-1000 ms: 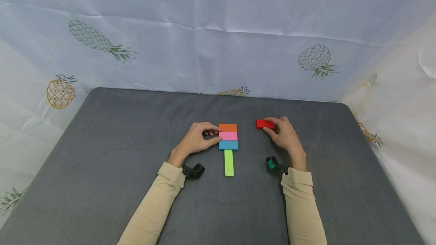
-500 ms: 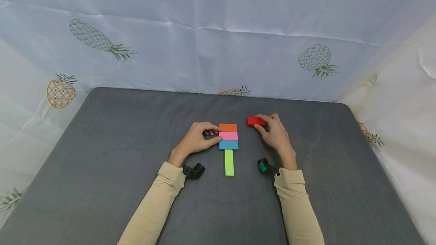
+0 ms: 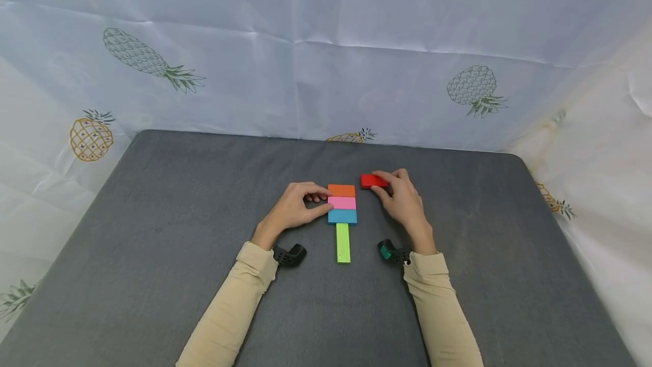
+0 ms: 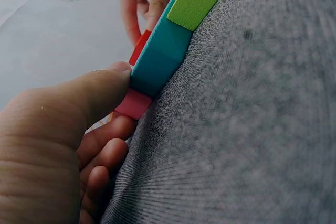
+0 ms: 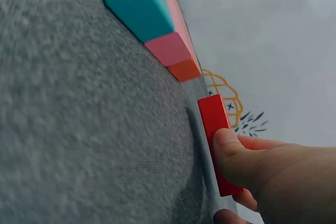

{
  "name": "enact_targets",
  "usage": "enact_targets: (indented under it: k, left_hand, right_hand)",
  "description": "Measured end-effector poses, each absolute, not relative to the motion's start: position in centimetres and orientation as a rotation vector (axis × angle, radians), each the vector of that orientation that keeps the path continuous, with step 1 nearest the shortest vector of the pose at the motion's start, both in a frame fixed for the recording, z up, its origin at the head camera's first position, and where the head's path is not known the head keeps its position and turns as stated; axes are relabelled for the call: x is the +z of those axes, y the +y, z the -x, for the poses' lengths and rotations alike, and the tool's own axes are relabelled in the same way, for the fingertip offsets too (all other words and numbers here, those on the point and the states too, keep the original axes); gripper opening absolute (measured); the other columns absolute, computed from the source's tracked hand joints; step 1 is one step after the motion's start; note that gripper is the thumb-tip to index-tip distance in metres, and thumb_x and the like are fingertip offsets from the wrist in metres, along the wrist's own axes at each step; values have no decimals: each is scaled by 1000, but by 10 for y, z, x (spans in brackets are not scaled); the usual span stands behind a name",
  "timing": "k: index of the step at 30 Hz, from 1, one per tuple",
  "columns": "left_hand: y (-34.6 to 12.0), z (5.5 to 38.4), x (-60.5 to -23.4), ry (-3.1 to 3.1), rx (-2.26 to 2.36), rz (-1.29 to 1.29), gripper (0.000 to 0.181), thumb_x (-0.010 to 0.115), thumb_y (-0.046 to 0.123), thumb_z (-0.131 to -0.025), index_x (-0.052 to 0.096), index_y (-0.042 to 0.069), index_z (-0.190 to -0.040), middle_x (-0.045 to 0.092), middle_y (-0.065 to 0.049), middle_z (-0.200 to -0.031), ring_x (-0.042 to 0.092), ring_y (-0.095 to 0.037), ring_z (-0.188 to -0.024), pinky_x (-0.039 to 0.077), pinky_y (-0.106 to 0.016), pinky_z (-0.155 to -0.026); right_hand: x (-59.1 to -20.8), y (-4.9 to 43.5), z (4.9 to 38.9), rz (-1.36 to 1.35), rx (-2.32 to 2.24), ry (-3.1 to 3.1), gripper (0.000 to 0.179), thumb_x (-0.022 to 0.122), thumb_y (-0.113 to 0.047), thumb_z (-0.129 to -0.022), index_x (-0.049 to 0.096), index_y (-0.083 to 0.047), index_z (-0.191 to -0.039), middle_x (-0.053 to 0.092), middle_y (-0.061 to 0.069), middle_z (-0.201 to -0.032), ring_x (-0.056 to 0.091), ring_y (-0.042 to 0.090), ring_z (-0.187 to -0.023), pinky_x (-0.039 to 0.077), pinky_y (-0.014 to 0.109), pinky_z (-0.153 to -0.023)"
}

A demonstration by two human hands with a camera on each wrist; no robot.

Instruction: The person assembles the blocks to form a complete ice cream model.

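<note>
In the head view, my right hand (image 3: 402, 200) pinches a red rectangular block (image 3: 373, 180) between thumb and fingers. The right wrist view shows this red block (image 5: 214, 142) slightly off the table. Orange (image 3: 341, 190), pink (image 3: 342, 203) and blue (image 3: 342, 216) blocks lie side by side, long edges touching. A lime-green block (image 3: 343, 243) extends from the blue one towards me, forming a stem. At the left ends of the stack, my left hand (image 3: 292, 207) touches the blocks with thumb and index finger, its other fingers loosely bent. Its thumb meets the blue block (image 4: 163, 53) in the left wrist view.
A grey cloth-covered table (image 3: 178, 214) lies under the blocks. Behind it hangs a pale curtain (image 3: 285, 84) printed with pineapples. Each wrist wears a black camera mount, the left mount (image 3: 289, 255) and the right mount (image 3: 394, 251) both near the green block.
My right hand has carried the red block leftward and slightly away from me, close to the orange block's right end. The left hand and the other blocks have stayed in place.
</note>
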State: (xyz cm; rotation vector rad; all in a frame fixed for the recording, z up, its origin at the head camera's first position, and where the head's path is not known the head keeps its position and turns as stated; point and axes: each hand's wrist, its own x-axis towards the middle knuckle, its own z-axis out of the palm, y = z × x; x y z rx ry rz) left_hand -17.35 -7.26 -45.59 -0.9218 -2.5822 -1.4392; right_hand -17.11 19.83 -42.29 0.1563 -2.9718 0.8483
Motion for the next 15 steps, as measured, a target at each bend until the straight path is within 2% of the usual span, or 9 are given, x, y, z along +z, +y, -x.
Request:
enact_targets:
  k: [15]
  left_hand:
    - [-72,174,-455,-2599,-1448,904,24,81,20,-89,79,9,-110,76,-5,-98,65,-14,-85,53,-28,-79]
  right_hand:
    - [-426,186,171,-166,826,-2897,41,69,-24,-99,65,-15,-138,54,19,-111,50,27,-80,35,33,-59]
